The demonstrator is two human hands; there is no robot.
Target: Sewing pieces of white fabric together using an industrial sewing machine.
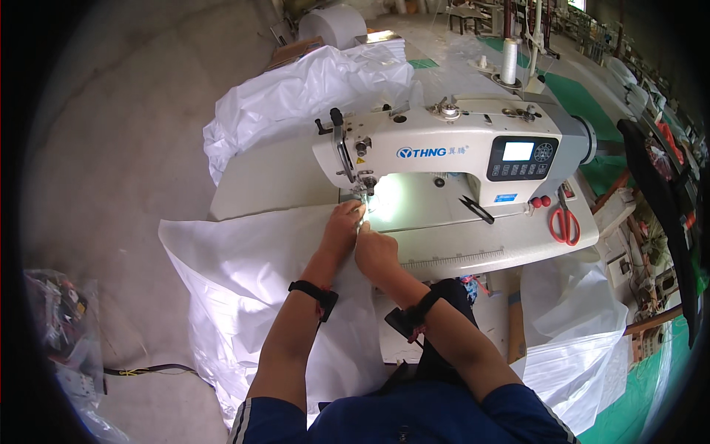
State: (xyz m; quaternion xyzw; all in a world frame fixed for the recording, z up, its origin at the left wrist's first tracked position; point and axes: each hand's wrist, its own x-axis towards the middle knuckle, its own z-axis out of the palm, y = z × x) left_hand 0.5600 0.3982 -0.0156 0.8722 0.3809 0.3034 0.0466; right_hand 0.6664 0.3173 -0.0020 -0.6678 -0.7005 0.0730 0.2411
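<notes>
The white fabric sheet [244, 266] is laid over the front left edge of the bench [473, 248], from which it hangs down toward the floor, and its leading edge is positioned under the needle area of the white sewing machine [444, 152]. The left hand [342, 222] is closed on the fabric edge directly in front of the presser foot [365, 186], the fingers being pinched on the material. The right hand [376, 248] is placed just beside the left hand, touching it, and is likewise closed on the fabric edge. A dark band is worn on each wrist. The machine is seated toward the rear of the bench, its control panel [523, 157] facing the front edge. Black thread snips [477, 209] are located on the bench below the machine arm, and red-handled scissors [565, 220] are located near the right edge. A bundle of white fabric [310, 96] is piled at the rear left corner. A white thread cone [509, 61] is mounted behind the machine.
</notes>
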